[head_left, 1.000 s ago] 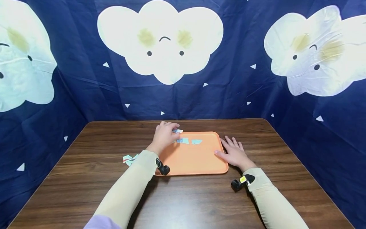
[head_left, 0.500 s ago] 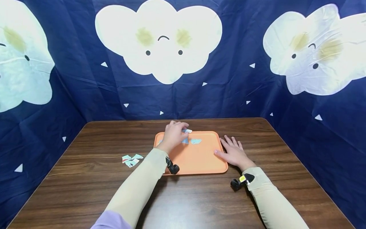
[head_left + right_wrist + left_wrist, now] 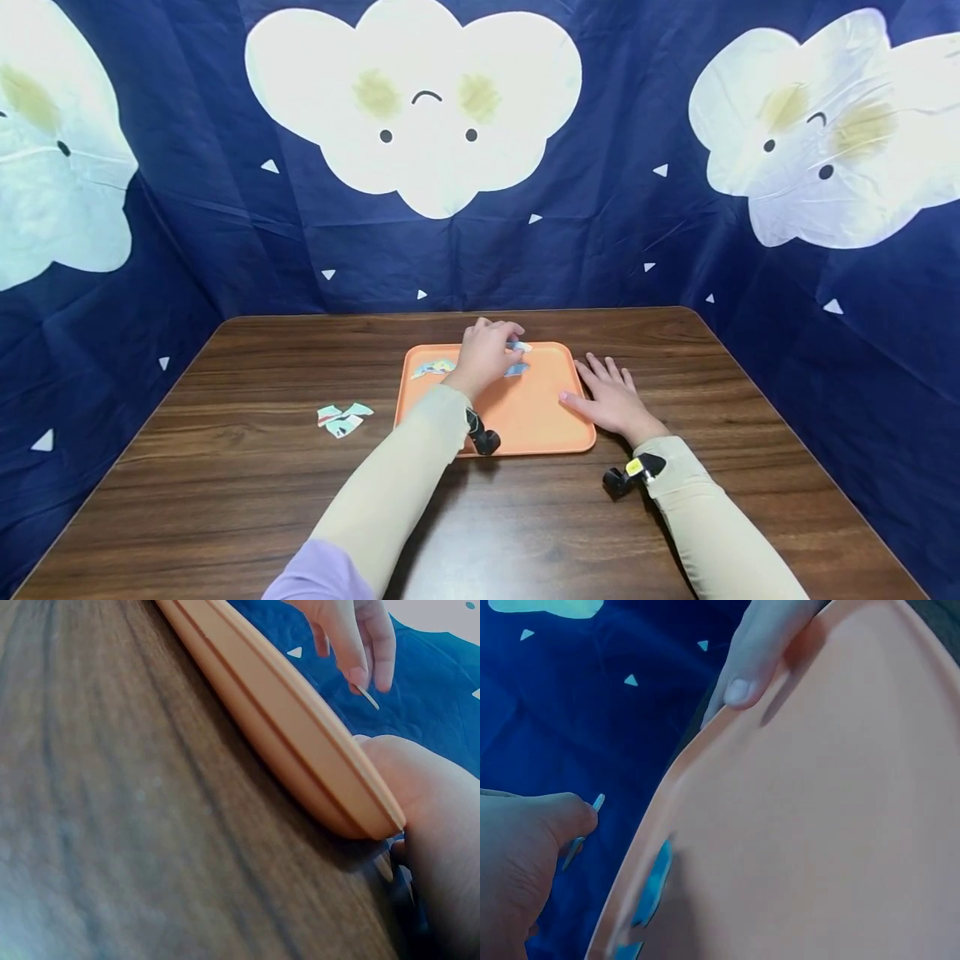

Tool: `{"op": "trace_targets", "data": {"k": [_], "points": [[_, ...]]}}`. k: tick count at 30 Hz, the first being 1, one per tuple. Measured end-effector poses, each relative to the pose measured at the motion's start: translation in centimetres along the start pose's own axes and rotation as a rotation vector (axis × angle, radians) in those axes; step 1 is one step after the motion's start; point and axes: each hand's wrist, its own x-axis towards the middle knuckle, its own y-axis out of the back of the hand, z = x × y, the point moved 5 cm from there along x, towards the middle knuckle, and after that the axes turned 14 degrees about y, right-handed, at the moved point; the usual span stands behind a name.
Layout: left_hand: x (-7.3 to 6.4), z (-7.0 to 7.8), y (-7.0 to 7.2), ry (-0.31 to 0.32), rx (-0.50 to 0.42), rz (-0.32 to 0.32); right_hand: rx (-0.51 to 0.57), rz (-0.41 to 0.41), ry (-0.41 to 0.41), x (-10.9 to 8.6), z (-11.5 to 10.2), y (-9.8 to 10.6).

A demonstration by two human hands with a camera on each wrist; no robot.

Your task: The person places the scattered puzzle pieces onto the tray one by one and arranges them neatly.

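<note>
Left hand (image 3: 486, 354) pinches a thin blue-and-white piece (image 3: 519, 346) — aloft near the rectangular orange tray's (image 3: 543, 421) far rim (right hand (image 3: 611, 402) farther off).

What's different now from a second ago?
The left hand has moved rightward over the orange tray, carrying its pinched piece along. That uncovers the pieces at the tray's left. Nothing was newly grasped or released. The right hand stays at the tray's right edge; the loose pieces on the table lie as before.
</note>
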Motion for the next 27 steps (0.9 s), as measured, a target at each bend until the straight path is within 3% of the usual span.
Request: {"op": "trace_targets", "data": {"k": [5,12,21,27], "points": [[-0.1,1.0,-1.3,-0.01,-0.008,-0.022,-0.003,-0.008,-0.002,0.0,-0.1,0.1],[-0.5,2.0,-3.0,-0.038,0.075,-0.053,0.012,0.013,0.005,0.0,0.0,-0.1],[-0.7,2.6,-4.4,-0.008,0.101,-0.073,0.02,0.005,0.003,0.0,-0.3,-0.1],[-0.8,3.3,-4.9,-0.032,0.144,-0.059,0.011,0.011,-0.006,-0.1,-0.2,0.2]]}}
